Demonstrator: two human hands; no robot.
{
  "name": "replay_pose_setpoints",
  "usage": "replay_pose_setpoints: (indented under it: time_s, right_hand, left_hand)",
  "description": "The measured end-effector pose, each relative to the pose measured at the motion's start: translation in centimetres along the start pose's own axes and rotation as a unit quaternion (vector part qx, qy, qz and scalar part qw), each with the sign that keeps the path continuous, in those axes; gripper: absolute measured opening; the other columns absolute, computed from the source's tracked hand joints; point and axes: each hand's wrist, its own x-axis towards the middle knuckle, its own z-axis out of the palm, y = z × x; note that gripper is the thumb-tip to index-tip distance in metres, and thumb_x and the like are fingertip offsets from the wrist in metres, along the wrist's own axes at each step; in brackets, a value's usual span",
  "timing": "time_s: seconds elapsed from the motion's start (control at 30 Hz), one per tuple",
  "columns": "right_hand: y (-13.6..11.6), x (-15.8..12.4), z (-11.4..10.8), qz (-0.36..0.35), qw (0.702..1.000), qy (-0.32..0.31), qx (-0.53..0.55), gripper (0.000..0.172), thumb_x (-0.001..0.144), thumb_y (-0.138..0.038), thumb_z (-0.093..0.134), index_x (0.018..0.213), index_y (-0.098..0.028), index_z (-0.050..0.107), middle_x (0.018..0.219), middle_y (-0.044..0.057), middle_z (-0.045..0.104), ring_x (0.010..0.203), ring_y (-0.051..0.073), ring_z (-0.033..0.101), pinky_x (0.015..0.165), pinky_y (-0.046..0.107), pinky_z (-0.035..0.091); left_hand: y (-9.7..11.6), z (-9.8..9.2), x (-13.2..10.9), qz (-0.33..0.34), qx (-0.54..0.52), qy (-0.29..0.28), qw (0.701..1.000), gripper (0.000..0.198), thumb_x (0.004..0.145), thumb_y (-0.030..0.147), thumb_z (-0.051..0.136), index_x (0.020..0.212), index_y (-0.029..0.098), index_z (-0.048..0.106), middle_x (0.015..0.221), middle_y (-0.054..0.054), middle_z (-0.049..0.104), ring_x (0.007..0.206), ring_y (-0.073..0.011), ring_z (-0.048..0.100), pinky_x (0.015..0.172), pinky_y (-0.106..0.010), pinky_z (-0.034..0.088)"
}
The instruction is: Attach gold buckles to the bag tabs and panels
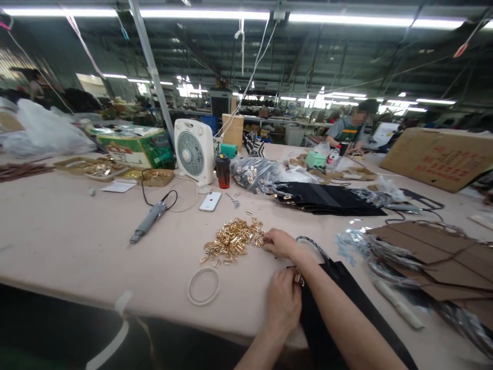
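Observation:
My left hand (284,299) is closed at the upper left edge of a black bag piece (356,288), its fingers curled over the edge. A small gold metal fitting (299,279) shows beside those fingers. From the bag piece rises a handle (314,243) that looks wrapped in clear film. My right hand (280,243) reaches to the right edge of a pile of small gold metal fittings (233,237). Its fingers are bent together there; whatever lies between the fingertips is too small to make out. My right forearm crosses above the bag piece and hides part of it.
Left of the pile lies a grey electric screwdriver (150,222). A roll of tape (204,287) sits near the front edge. Behind are a phone (210,201), cup (223,172), fan (194,151) and stacked black pieces (327,198). Brown pieces (435,257) lie right; a co-worker (346,131) sits beyond.

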Motion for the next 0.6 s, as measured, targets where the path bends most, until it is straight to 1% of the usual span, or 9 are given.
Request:
replay_pose_setpoints:
  time_s: [0.1,0.17,0.27,0.33,0.4,0.47,0.53,0.6]
  right_hand:
    - [0.2,0.0,0.6,0.003,1.0,0.006,0.005,0.01,0.083,-0.015,0.074,0.091,-0.02,0.077,0.099,0.006,0.072,0.089,0.019,0.066,0.081,0.026,0.046]
    - [0.4,-0.2,0.6,-0.005,1.0,0.005,0.013,0.011,0.083,-0.011,0.072,0.089,-0.02,0.075,0.094,0.005,0.072,0.087,0.018,0.065,0.079,0.025,0.045]
    - [0.5,-0.8,-0.1,-0.019,0.999,0.008,0.025,0.017,0.081,-0.004,0.072,0.087,-0.02,0.075,0.089,0.004,0.072,0.084,0.019,0.065,0.078,0.026,0.045]
    - [0.2,-1.5,-1.0,-0.021,0.999,0.026,0.033,0.022,0.081,-0.001,0.072,0.09,-0.02,0.077,0.092,0.005,0.073,0.086,0.019,0.066,0.08,0.027,0.047]
    - [-0.6,-2.8,-2.3,-0.017,0.998,0.054,0.039,0.025,0.084,-0.002,0.071,0.096,-0.022,0.078,0.1,0.004,0.075,0.092,0.019,0.068,0.085,0.026,0.049]
    - [-1.5,-4.2,-3.6,-0.009,0.995,0.085,0.043,0.025,0.089,-0.006,0.07,0.101,-0.025,0.08,0.105,0.001,0.075,0.098,0.017,0.069,0.09,0.024,0.05]
    - [-2.0,-5.7,-4.8,0.003,0.991,0.122,0.047,0.028,0.095,-0.009,0.066,0.111,-0.028,0.078,0.109,-0.003,0.075,0.106,0.013,0.069,0.097,0.02,0.048]
    - [-1.8,-7.6,-5.7,0.002,0.977,0.195,0.081,0.035,0.097,-0.005,0.058,0.117,-0.027,0.076,0.111,-0.004,0.074,0.109,0.011,0.068,0.102,0.02,0.048]
  left_hand:
    - [-0.1,0.0,0.1,-0.009,-0.007,-0.005,1.0,0.036,0.091,0.01,0.046,0.118,0.023,0.066,0.117,-0.012,0.069,0.112,-0.0308,0.057,0.097,-0.045,0.043]
    - [-0.2,0.1,0.2,-0.014,-0.009,0.002,1.0,0.034,0.092,0.012,0.047,0.117,0.024,0.066,0.116,-0.012,0.069,0.112,-0.0313,0.058,0.097,-0.046,0.043]
    - [-0.3,0.2,0.6,-0.006,-0.027,0.012,1.0,0.031,0.093,0.013,0.048,0.115,0.025,0.067,0.114,-0.011,0.07,0.11,-0.0319,0.058,0.096,-0.047,0.043]
    - [-0.4,0.3,0.8,0.004,-0.058,0.014,0.998,0.03,0.092,0.014,0.05,0.113,0.026,0.069,0.111,-0.01,0.071,0.109,-0.0319,0.059,0.097,-0.047,0.043]
    - [-0.5,0.3,0.8,0.004,-0.093,0.017,0.996,0.028,0.091,0.016,0.054,0.111,0.027,0.071,0.109,-0.009,0.072,0.108,-0.0319,0.061,0.099,-0.047,0.043]
    - [-0.8,0.5,0.9,-0.009,-0.114,0.023,0.993,0.024,0.091,0.021,0.058,0.11,0.027,0.073,0.109,-0.008,0.073,0.108,-0.0322,0.062,0.101,-0.048,0.043]
    - [-1.3,0.7,1.3,-0.013,-0.096,0.014,0.995,0.025,0.091,0.026,0.06,0.113,0.027,0.073,0.114,-0.008,0.074,0.113,-0.0327,0.063,0.104,-0.048,0.043]
    - [-1.6,0.9,1.7,-0.007,-0.055,-0.004,0.998,0.026,0.095,0.034,0.058,0.115,0.026,0.072,0.115,-0.009,0.074,0.112,-0.0332,0.065,0.103,-0.048,0.046]
